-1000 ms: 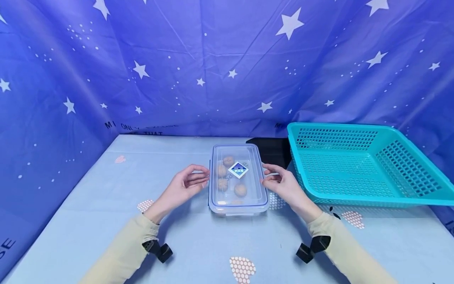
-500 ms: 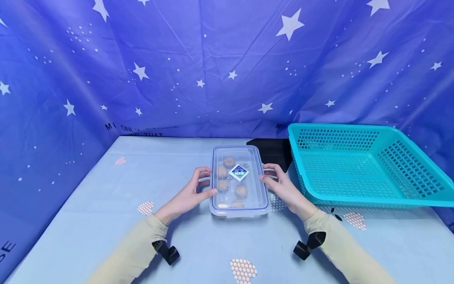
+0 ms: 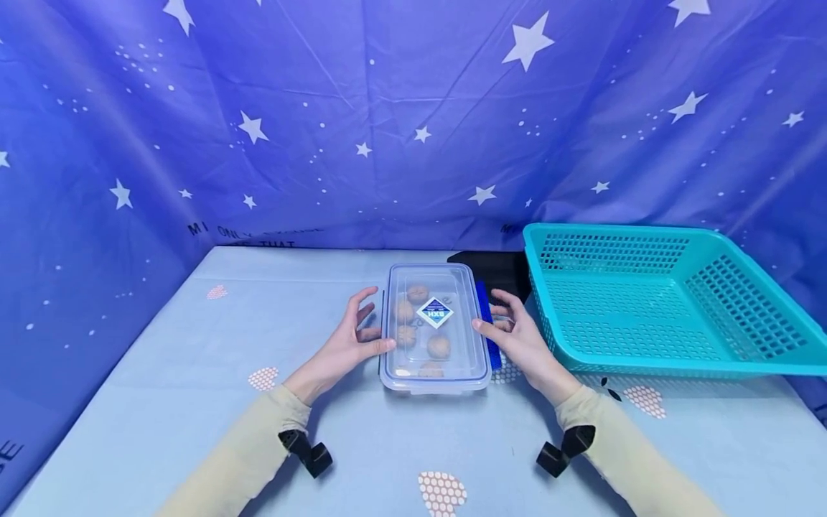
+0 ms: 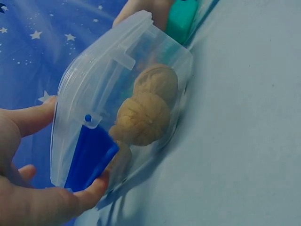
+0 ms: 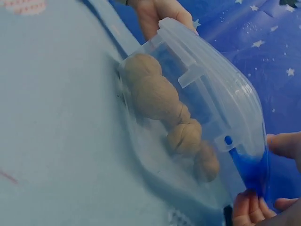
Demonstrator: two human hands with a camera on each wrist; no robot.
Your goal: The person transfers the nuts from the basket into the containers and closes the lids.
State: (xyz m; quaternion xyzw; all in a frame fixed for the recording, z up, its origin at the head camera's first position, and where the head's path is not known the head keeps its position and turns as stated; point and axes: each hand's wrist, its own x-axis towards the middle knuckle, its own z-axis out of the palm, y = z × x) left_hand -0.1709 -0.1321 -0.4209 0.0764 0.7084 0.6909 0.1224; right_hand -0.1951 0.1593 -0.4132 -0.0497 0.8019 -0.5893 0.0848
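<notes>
A clear plastic food container (image 3: 465,287) with a blue-edged lid and a diamond label lies in front of me in the head view. Several walnuts (image 4: 143,117) show through its wall. My left hand (image 3: 336,348) has its thumb on the left lid edge, and its curled fingers are at the blue left latch (image 4: 89,157). On the other side, the right latch (image 3: 486,305) stands out from the container. The thumb of my right hand (image 3: 525,348) is at the lid's right edge, with curled fingertips at that latch in the right wrist view.
A turquoise slotted basket (image 3: 633,316) stands at the right, close beside my right hand. Behind the container lies a flat black object (image 3: 494,269), partly hidden by the basket. A blue star-patterned curtain (image 3: 368,108) surrounds the back and left of the table.
The right latch has swung outward and now shows blue beside the lid. My left thumb has come onto the lid edge, and my right fingers have moved outward. The container stays nearly in place.
</notes>
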